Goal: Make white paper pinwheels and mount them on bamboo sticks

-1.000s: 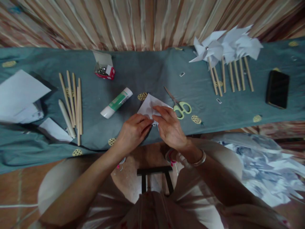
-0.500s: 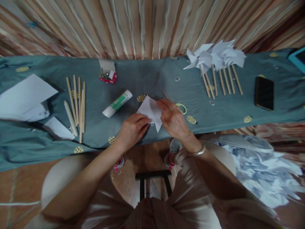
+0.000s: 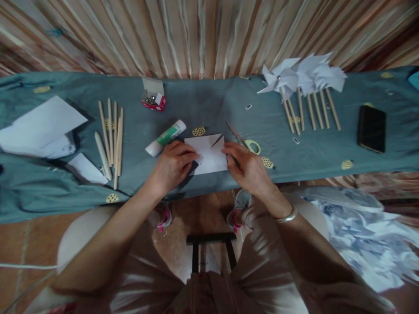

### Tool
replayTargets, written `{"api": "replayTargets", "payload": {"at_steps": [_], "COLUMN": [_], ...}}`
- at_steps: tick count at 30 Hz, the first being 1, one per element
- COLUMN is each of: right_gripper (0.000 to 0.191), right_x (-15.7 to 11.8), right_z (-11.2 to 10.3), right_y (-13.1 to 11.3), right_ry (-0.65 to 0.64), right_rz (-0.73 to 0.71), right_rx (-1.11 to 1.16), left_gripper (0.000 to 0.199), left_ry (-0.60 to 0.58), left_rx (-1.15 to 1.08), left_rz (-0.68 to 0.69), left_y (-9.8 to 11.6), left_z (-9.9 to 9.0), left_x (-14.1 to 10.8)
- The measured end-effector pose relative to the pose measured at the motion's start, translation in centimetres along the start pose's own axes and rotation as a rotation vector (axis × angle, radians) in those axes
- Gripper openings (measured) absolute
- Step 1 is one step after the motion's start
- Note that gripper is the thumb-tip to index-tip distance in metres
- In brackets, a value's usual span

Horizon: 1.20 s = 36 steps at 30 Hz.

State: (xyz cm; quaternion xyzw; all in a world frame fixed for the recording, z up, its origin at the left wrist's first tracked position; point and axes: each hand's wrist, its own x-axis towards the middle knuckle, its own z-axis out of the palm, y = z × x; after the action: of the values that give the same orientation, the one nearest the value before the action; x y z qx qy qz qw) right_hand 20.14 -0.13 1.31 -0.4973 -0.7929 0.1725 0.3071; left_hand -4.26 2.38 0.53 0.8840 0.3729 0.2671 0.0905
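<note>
A white square of paper (image 3: 211,157) lies opened out before me, with slits cut in from its corners. My left hand (image 3: 175,165) pinches its left edge between thumb and fingers. At the opposite edge, my right hand (image 3: 245,165) grips the paper the same way. A pair of scissors (image 3: 244,139) with pale green handles lies just beyond my right hand, its blades pointing away. Close to my left hand is a glue stick (image 3: 165,137) with a green label, lying on its side.
Wooden sticks (image 3: 113,135) and a stack of white paper (image 3: 42,128) lie to the left. A small red box of metal pins (image 3: 153,98) stands open behind. Several paper pinwheels (image 3: 304,78) and a black phone (image 3: 372,129) lie right. A bag of paper pieces (image 3: 356,235) sits below.
The paper, folded or bent up half a second ago, is now spread flatter. My hands have moved apart to its two sides, and the scissors are more visible.
</note>
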Motion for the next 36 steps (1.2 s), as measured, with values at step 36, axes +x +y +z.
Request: {"api": "replayTargets", "payload": {"at_steps": [36], "right_gripper": [0.01], "right_x": [0.6], "right_z": [0.8], "right_y": [0.4], "right_ry": [-0.136], "right_rz": [0.081], "right_rx": [0.434], "left_gripper": [0.018], "left_ry": [-0.029], "left_rx": [0.099], "left_rz": [0.095], "left_y": [4.1], "left_z": [0.6], "left_x": [-1.1]}}
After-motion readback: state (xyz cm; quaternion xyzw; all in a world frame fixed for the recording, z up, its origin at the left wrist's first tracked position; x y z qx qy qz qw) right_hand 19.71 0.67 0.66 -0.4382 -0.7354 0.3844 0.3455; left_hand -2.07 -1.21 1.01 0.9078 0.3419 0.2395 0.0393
